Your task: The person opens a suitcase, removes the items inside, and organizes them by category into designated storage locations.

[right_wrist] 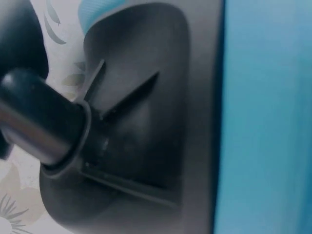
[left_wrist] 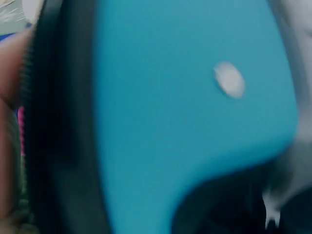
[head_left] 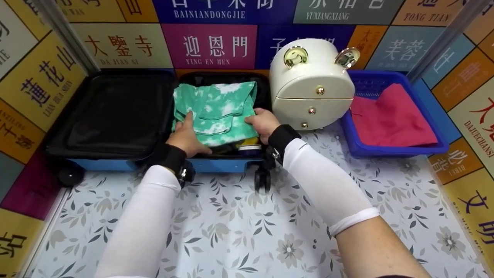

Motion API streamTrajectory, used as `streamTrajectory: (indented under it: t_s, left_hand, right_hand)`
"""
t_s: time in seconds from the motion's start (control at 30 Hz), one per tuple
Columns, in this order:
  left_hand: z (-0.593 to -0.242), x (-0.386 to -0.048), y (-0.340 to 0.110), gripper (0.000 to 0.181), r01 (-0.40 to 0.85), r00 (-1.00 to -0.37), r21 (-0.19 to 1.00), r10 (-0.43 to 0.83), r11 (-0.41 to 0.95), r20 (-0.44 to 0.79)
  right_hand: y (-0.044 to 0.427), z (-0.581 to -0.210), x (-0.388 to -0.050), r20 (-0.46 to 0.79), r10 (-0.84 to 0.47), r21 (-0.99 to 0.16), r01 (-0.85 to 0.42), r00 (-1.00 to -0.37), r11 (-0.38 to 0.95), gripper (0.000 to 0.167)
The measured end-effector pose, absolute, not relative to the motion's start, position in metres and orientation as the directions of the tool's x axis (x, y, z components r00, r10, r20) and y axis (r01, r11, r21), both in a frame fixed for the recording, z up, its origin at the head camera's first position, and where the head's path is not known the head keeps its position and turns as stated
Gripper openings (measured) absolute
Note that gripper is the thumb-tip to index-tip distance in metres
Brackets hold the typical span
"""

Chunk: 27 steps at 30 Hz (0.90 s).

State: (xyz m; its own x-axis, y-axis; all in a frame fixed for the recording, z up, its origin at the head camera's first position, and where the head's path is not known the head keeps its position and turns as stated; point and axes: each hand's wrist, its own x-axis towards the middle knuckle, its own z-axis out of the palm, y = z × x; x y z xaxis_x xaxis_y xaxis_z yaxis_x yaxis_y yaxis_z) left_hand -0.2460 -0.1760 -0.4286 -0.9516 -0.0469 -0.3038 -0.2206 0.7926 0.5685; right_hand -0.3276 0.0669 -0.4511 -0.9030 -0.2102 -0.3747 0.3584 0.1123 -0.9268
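Note:
A folded green-and-white tie-dyed garment (head_left: 222, 104) lies on top of the contents in the right half of an open blue suitcase (head_left: 220, 166). My left hand (head_left: 187, 137) rests at the garment's left side, fingers extended over its edge and thumb toward the suitcase's front rim. At the right edge of the cloth, my right hand (head_left: 264, 123) pinches it between thumb and fingers. Below the garment's front edge a yellow and dark item (head_left: 249, 148) peeks out. Both wrist views mostly show the suitcase shell (left_wrist: 185, 97) and a wheel mount (right_wrist: 136, 117).
The suitcase's black-lined other half (head_left: 115, 112) lies open at the left. Right of the suitcase stands a cream rounded drawer box (head_left: 312, 81) with gold ears. Farther right, a blue basket (head_left: 355, 144) holds a red folded cloth (head_left: 393, 119). Printed panels surround the leaf-patterned surface (head_left: 231, 231).

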Motion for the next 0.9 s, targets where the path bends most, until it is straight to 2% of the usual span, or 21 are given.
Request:
streamTrajectory:
  t_s: [0.07,0.2,0.3,0.37,0.47,0.6,0.7,0.8,0.9]
  left_hand:
    - [-0.432,-0.246,-0.177,0.127,-0.201,-0.961,0.543,-0.057,0.815,-0.27]
    - [-0.437,-0.248,-0.181,0.104,-0.169,-0.979,0.527,-0.081,0.833,-0.186]
    - [-0.44,-0.25,-0.181,0.091,-0.151,-0.987,0.525,-0.098,0.838,-0.128]
    - [-0.442,-0.251,-0.18,0.083,-0.145,-0.989,0.527,-0.107,0.837,-0.102]
    - [-0.442,-0.253,-0.176,0.07,-0.143,-0.99,0.548,-0.124,0.824,-0.071]
    - [-0.441,-0.255,-0.172,0.06,-0.17,-0.982,0.645,-0.179,0.745,-0.053]
    - [-0.439,-0.255,-0.168,0.065,-0.198,-0.968,0.767,-0.245,0.61,-0.055]
    - [-0.437,-0.255,-0.164,0.087,-0.225,-0.937,0.888,-0.34,0.401,-0.083]
    - [-0.433,-0.255,-0.159,0.112,-0.221,-0.892,0.965,-0.429,0.139,-0.143]
  right_hand:
    - [0.068,-0.45,-0.328,-0.363,-0.215,-0.93,0.34,-0.907,0.14,0.047]
    - [0.072,-0.447,-0.328,-0.302,-0.216,-0.913,0.217,-0.928,0.347,0.043]
    - [0.074,-0.442,-0.329,-0.232,-0.216,-0.835,0.08,-0.948,0.545,0.042]
    - [0.075,-0.44,-0.33,-0.194,-0.22,-0.779,0.014,-0.956,0.627,0.042]
    - [0.076,-0.438,-0.332,-0.147,-0.216,-0.711,-0.049,-0.965,0.702,0.041]
    - [0.075,-0.436,-0.333,-0.103,-0.187,-0.688,-0.066,-0.977,0.723,0.04]
    - [0.075,-0.435,-0.334,-0.082,-0.155,-0.695,-0.055,-0.985,0.717,0.041]
    - [0.075,-0.433,-0.336,-0.073,-0.124,-0.718,-0.034,-0.99,0.695,0.042]
    - [0.077,-0.432,-0.336,-0.122,-0.097,-0.796,0.039,-0.988,0.605,0.04]
